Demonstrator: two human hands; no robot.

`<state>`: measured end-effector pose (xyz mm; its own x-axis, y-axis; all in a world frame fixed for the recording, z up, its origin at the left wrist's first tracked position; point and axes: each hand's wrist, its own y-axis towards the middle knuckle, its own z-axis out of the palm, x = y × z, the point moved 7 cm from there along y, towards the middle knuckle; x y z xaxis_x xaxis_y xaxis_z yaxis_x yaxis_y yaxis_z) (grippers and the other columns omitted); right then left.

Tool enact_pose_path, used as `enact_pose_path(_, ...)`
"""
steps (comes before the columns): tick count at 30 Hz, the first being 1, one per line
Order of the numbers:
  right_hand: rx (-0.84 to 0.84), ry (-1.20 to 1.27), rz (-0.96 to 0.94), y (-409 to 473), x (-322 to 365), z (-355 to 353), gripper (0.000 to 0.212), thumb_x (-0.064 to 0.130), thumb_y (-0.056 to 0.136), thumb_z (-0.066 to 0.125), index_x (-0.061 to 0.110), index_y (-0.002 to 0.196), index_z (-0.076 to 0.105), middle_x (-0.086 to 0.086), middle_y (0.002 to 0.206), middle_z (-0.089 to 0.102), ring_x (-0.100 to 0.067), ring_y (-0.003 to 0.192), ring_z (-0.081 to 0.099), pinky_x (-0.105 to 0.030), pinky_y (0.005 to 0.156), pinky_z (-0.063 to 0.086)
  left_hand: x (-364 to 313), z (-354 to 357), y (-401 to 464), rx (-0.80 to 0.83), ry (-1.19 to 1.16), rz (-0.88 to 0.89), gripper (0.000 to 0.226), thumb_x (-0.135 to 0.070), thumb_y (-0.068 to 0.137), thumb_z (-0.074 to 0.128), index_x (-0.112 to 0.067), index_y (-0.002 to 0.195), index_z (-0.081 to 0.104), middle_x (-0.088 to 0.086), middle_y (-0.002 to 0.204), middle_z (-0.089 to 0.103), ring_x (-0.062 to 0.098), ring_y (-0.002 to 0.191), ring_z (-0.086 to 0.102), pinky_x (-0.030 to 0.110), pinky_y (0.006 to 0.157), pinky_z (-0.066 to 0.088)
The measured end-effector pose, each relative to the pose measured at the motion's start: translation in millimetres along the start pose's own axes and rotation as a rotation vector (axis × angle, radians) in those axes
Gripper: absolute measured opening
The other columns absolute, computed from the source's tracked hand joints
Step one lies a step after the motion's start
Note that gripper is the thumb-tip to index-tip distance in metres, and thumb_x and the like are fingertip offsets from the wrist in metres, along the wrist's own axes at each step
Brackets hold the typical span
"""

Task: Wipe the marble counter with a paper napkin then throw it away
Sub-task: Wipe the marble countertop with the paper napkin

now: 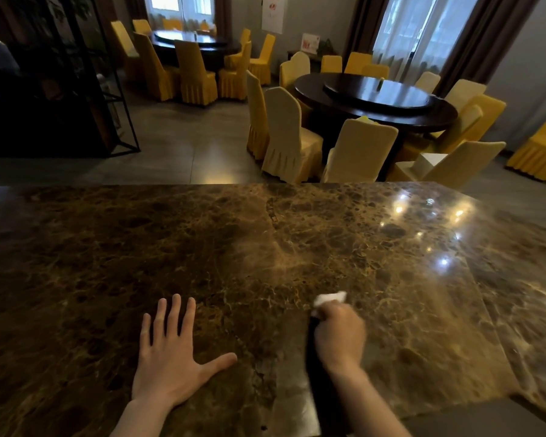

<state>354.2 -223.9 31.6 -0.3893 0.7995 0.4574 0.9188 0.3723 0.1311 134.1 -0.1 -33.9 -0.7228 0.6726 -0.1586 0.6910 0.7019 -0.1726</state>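
Observation:
The brown marble counter (202,247) fills the lower half of the head view. My right hand (339,334) is closed on a crumpled white paper napkin (330,298), which sticks out past my fingers and presses on the marble; the hand is a little blurred. My left hand (171,351) lies flat on the counter to the left, palm down, fingers spread, holding nothing.
Beyond the counter's far edge lies a dining room with round dark tables (375,102) ringed by yellow-covered chairs (358,149). A black metal shelf frame (108,89) stands at the back left. Ceiling lights glare on the counter's right part (443,261).

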Motion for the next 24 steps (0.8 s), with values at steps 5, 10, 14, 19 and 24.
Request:
enact_pose_path(5,0.241,0.042,-0.524,-50.3,68.3,33.9,0.021,0.009,0.076,0.076,0.026,0.089,0.077,0.01,0.093,0.074,-0.013,0.086,0.064,-0.029,0.066,0.052,1.7,-1.3,0.1,0.006,0.02,0.0,0.147,-0.118,0.046,0.002,-0.029,0.16,-0.026,0.001,0.17,-0.033,0.025,0.155,-0.035,0.056,0.132,-0.014)
enact_pose_path(10,0.023,-0.005,-0.07,14.2,-31.3,-23.6,0.009,0.015,0.081,0.075,0.02,0.086,0.08,-0.009,0.088,0.078,-0.034,0.085,0.07,-0.038,0.069,0.053,-0.6,-0.8,-1.0,0.014,-0.009,0.005,0.144,-0.118,0.046,0.005,-0.031,0.155,-0.032,-0.002,0.168,-0.037,0.023,0.153,-0.04,0.055,0.131,-0.016)
enact_pose_path(14,-0.002,-0.006,-0.013,6.5,15.6,4.0,0.014,0.01,0.087,0.065,0.013,0.087,0.078,-0.008,0.09,0.075,-0.027,0.083,0.068,-0.036,0.072,0.053,-2.0,-1.5,-1.2,0.036,0.006,0.0,0.146,-0.118,0.046,0.002,-0.029,0.157,-0.031,0.0,0.168,-0.037,0.025,0.153,-0.039,0.056,0.131,-0.015)
enact_pose_path(19,0.277,0.052,-0.546,-52.5,91.7,40.9,0.018,0.01,0.081,0.072,0.025,0.09,0.076,0.008,0.092,0.073,-0.014,0.086,0.064,-0.02,0.067,0.041,-1.9,-4.4,-1.2,0.037,0.02,-0.005,0.149,-0.117,0.044,-0.002,-0.027,0.159,-0.029,0.002,0.17,-0.034,0.026,0.155,-0.036,0.056,0.131,-0.013)
enact_pose_path(24,0.068,-0.038,-0.184,19.1,6.1,-8.5,0.01,0.018,0.085,0.071,0.024,0.087,0.079,-0.003,0.088,0.076,-0.026,0.084,0.07,-0.031,0.065,0.047,-4.0,-3.9,-2.9,0.047,-0.003,0.007,0.148,-0.118,0.045,0.002,-0.029,0.159,-0.03,0.0,0.168,-0.038,0.025,0.153,-0.04,0.055,0.131,-0.017)
